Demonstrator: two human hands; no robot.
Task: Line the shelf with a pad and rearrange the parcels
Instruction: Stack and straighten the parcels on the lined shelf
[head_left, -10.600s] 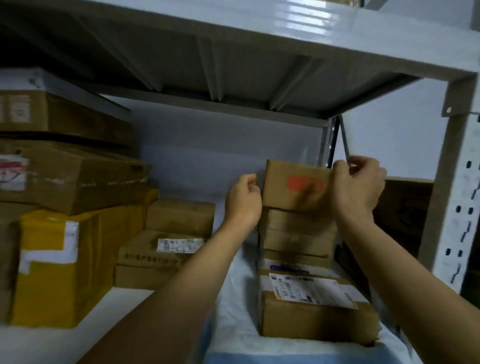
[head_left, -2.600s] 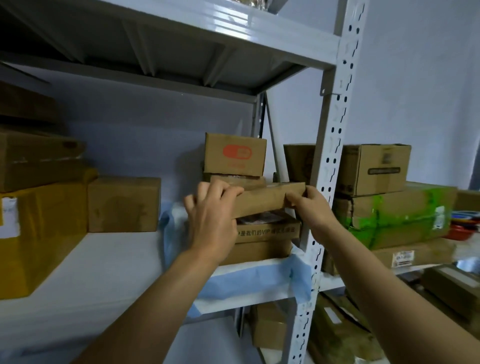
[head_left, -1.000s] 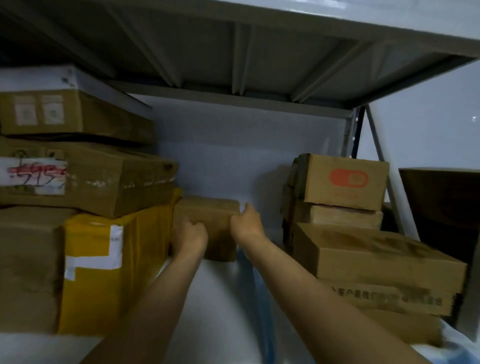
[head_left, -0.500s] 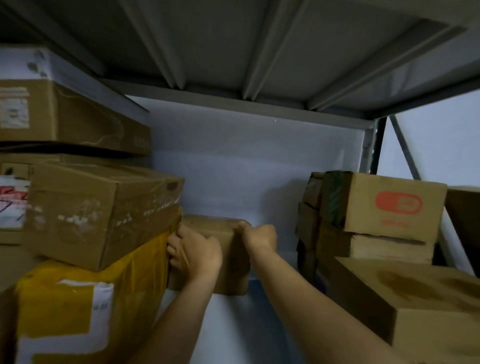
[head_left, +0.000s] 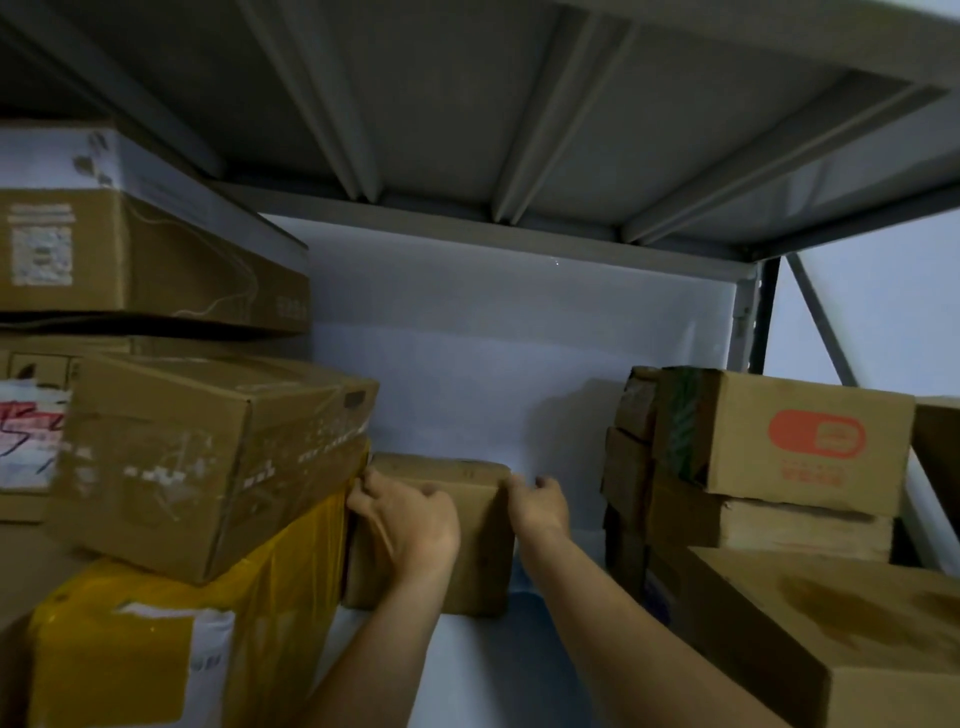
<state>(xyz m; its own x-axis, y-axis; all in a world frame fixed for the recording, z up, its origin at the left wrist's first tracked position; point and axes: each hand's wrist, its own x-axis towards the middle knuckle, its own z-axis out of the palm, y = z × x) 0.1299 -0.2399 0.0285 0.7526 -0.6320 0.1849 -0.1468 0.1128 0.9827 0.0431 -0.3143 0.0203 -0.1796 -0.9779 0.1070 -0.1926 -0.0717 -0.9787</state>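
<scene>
At the shelf (head_left: 467, 670) back | left hand (head_left: 410, 525): fingers curled over brown parcel (head_left: 480, 551) | right hand (head_left: 540, 506): fingers gripping its right edge

Both arms outstretched, left hand (head_left: 410, 525) and right hand (head_left: 540, 506) curled, gripping

The white shelf (head_left: 467, 670) carried a yellow parcel (head_left: 156, 649) at the left, a brown box (head_left: 485, 551) just beside it at the back, and a stack (head_left: 628, 519) of boxes at the right.

Small box (head_left: 470, 525) at shelf's back, between two parcel stacks.
</scene>
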